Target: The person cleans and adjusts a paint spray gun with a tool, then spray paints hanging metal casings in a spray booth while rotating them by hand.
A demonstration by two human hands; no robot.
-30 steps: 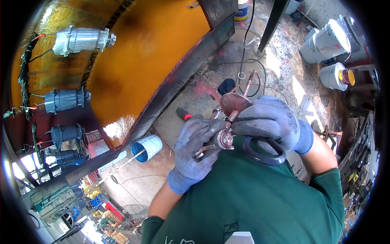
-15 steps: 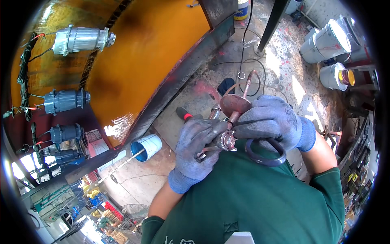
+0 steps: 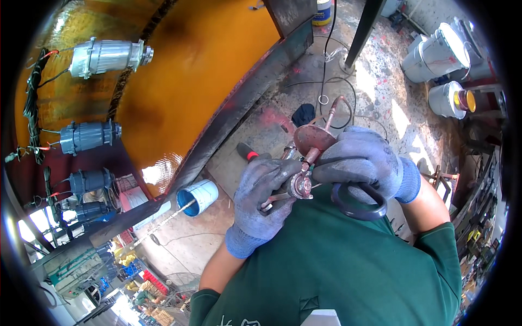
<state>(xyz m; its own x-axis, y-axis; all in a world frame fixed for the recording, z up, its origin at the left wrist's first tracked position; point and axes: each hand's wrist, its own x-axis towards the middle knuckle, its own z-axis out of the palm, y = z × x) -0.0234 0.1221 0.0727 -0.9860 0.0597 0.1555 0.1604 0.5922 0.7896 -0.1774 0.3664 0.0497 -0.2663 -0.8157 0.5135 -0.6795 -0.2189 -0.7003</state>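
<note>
Close in front of my chest, a paint-stained metal spray gun point(image 3: 301, 186) is held in my left hand point(image 3: 261, 198), its gloved fingers closed round the body. A round reddish-brown cup lid point(image 3: 314, 139) and a bent suction tube point(image 3: 340, 102) stick out on its far side. My right hand point(image 3: 361, 163), also in a grey-blue glove, is closed against the gun just below the lid. From under its fingers hangs a dark loop-handled tool point(image 3: 360, 214) that looks like scissors; its working end is hidden. Glove fingers cover part of the gun's middle.
An orange-yellow curved panel point(image 3: 201, 60) with a dark steel edge fills the upper left; several grey motor-like units point(image 3: 103, 57) line it. A blue-lined bucket point(image 3: 206, 196) stands left, paint pails point(image 3: 437, 54) far right. A black hose point(image 3: 324, 65) crosses the stained floor.
The spray gun has turned slightly between my hands, and the loop handle has shifted a little to the right. Both hands keep their hold.
</note>
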